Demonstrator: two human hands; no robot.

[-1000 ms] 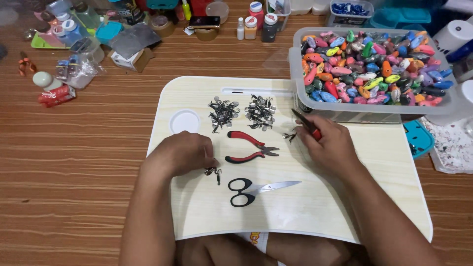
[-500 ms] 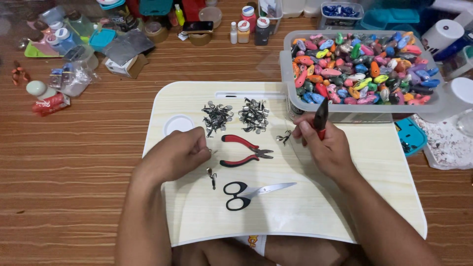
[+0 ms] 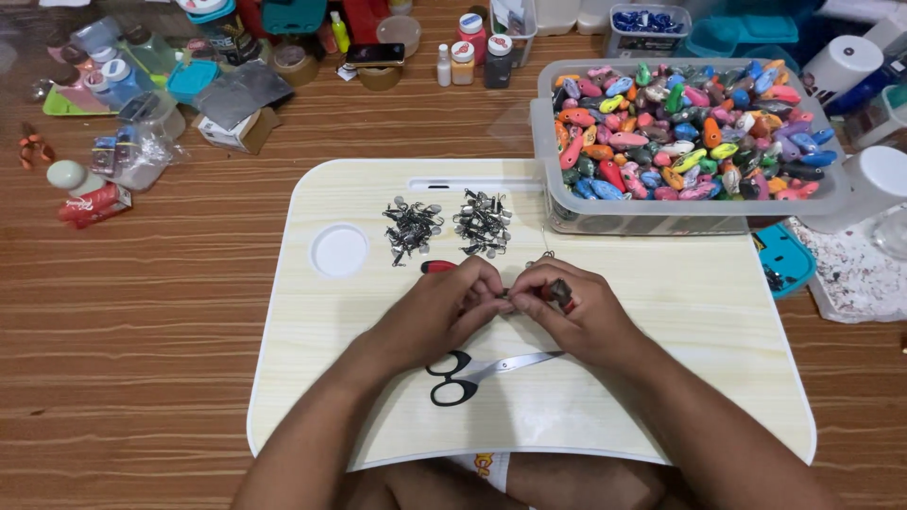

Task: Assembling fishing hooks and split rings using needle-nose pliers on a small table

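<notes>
Pale wooden lap tray (image 3: pixel 661 378) on brown table (image 3: pixel 142 331) bears scissors (image 3: pixel 477 373), two clip piles (image 3: pixel 449 225), plastic bin (image 3: pixel 694 203).

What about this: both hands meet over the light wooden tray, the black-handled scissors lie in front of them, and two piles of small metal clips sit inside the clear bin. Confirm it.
Wrong on one point. The two piles of small metal clips lie on the tray, left of the clear bin, which holds colourful pieces. The head view shows it. The left hand and right hand do meet above the scissors.
</notes>
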